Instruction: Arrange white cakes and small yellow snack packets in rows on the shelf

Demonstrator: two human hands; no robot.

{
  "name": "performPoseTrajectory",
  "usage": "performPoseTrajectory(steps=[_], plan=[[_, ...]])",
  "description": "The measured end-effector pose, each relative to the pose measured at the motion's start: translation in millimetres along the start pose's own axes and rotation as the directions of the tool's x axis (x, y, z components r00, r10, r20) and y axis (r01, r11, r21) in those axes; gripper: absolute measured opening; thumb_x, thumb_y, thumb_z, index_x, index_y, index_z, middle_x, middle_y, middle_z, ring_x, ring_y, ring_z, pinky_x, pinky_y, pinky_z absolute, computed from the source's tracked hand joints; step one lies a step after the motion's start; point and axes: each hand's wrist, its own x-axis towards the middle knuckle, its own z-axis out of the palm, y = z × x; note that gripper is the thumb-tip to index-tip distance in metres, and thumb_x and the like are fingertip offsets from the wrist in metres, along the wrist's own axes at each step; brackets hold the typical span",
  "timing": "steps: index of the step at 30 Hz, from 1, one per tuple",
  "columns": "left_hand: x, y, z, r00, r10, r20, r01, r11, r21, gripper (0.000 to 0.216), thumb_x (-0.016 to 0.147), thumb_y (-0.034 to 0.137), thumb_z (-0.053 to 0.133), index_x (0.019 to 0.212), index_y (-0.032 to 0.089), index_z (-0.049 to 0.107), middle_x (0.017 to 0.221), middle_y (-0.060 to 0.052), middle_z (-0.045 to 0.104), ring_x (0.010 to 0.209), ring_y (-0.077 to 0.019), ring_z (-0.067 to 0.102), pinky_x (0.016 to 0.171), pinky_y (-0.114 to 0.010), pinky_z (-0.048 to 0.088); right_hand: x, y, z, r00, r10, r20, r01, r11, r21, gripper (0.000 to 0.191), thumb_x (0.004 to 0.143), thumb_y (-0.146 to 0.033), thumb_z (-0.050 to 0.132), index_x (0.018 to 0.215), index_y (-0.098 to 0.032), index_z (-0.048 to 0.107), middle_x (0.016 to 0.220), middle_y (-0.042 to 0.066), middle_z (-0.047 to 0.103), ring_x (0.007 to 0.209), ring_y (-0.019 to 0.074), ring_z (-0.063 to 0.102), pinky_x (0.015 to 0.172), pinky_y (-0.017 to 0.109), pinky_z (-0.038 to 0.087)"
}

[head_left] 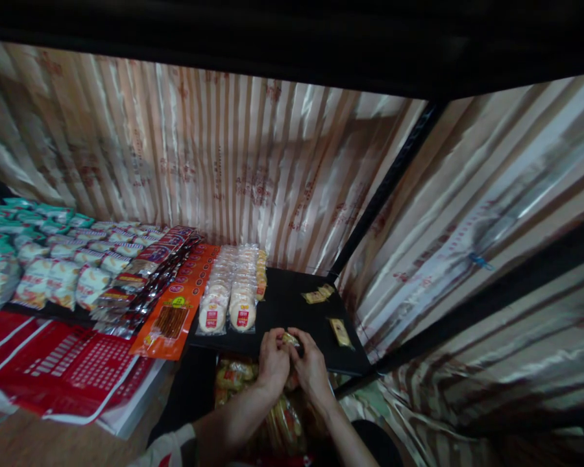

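My left hand (273, 357) and my right hand (311, 366) meet at the front edge of a black shelf (285, 305). Between their fingertips is a small yellow snack packet (289, 338), mostly covered by the fingers. Farther right on the shelf lie a single yellow packet (340, 332) and a pair of similar packets (318, 294) near the back corner. Below my forearms sits a heap of yellow-wrapped packets (285, 425), partly hidden by my arms. Left of my hands stand two rows of round white crackers (243, 312) in clear wrap.
An orange snack bag (171, 324) lies beside dark red packets (141, 275) and many white-and-green bags (63, 279) on the left. Red bags (73, 370) hang below them. A black post (384, 194) and striped sheeting (199, 155) bound the shelf.
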Motion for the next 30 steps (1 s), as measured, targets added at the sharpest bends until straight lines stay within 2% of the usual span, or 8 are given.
performPoseTrajectory(steps=[6,11,16,20,22,26,30], plan=[[8,-14,2,1.0,0.028,0.002,-0.028,0.999,0.036,0.041,0.068,0.001,0.046,0.105,0.016,0.058,0.111,-0.007,0.061,0.099,-0.015,0.056,0.091,-0.023,0.041,13,3,7,0.993,0.118,-0.004,-0.117,0.99,0.08,0.03,0.075,-0.035,0.054,0.097,-0.018,0.064,0.099,0.01,0.067,0.089,0.0219,0.064,0.081,0.036,0.051],[15,-19,5,0.999,0.002,0.041,-0.002,1.0,0.019,0.045,0.067,0.003,0.046,0.108,0.018,0.058,0.111,-0.006,0.062,0.095,-0.014,0.058,0.088,-0.021,0.042,20,11,11,0.974,0.225,-0.04,-0.22,0.97,0.107,0.038,0.074,-0.044,0.054,0.1,-0.017,0.062,0.093,0.009,0.069,0.074,0.0203,0.066,0.071,0.034,0.053],[20,-26,12,0.998,0.039,0.051,-0.041,0.998,0.041,0.045,0.069,0.003,0.043,0.109,0.015,0.057,0.115,-0.009,0.061,0.104,-0.0173,0.057,0.093,-0.027,0.042,21,22,18,0.956,0.293,-0.03,-0.289,0.952,0.103,0.055,0.072,-0.041,0.057,0.121,-0.016,0.05,0.075,0.003,0.067,0.058,0.018,0.064,0.059,0.031,0.052],[23,-30,14,0.999,0.03,0.04,-0.032,0.998,0.046,0.044,0.068,0.001,0.042,0.108,0.015,0.057,0.114,-0.009,0.059,0.106,-0.0167,0.056,0.096,-0.026,0.041,20,32,27,0.936,0.351,-0.036,-0.342,0.928,0.151,0.064,0.072,-0.043,0.057,0.126,-0.013,0.041,0.084,0.005,0.066,0.061,0.017,0.065,0.059,0.029,0.052],[25,-28,13,0.999,0.027,0.039,-0.029,0.999,0.041,0.045,0.068,0.0,0.041,0.108,0.015,0.056,0.114,-0.009,0.059,0.108,-0.0165,0.055,0.097,-0.026,0.04,22,36,32,0.936,0.353,-0.018,-0.341,0.916,0.213,0.061,0.072,-0.043,0.057,0.123,-0.015,0.041,0.09,0.007,0.066,0.069,0.0175,0.066,0.062,0.029,0.053],[27,-22,10,0.999,0.028,0.034,-0.028,1.0,0.005,0.046,0.069,0.002,0.04,0.109,0.016,0.055,0.118,-0.009,0.057,0.113,-0.0165,0.051,0.101,-0.027,0.037,33,39,43,0.94,0.341,0.014,-0.329,0.896,0.298,0.042,0.073,-0.042,0.057,0.106,-0.018,0.048,0.093,0.008,0.067,0.082,0.0191,0.066,0.068,0.03,0.054],[33,-24,9,0.999,0.049,0.014,-0.049,0.998,-0.028,0.046,0.073,0.008,0.041,0.118,0.014,0.05,0.129,-0.011,0.051,0.122,-0.0176,0.045,0.107,-0.03,0.031,49,41,56,0.935,0.352,0.028,-0.337,0.865,0.371,0.039,0.072,-0.04,0.058,0.104,-0.018,0.051,0.092,0.008,0.067,0.085,0.0199,0.065,0.071,0.032,0.054]])
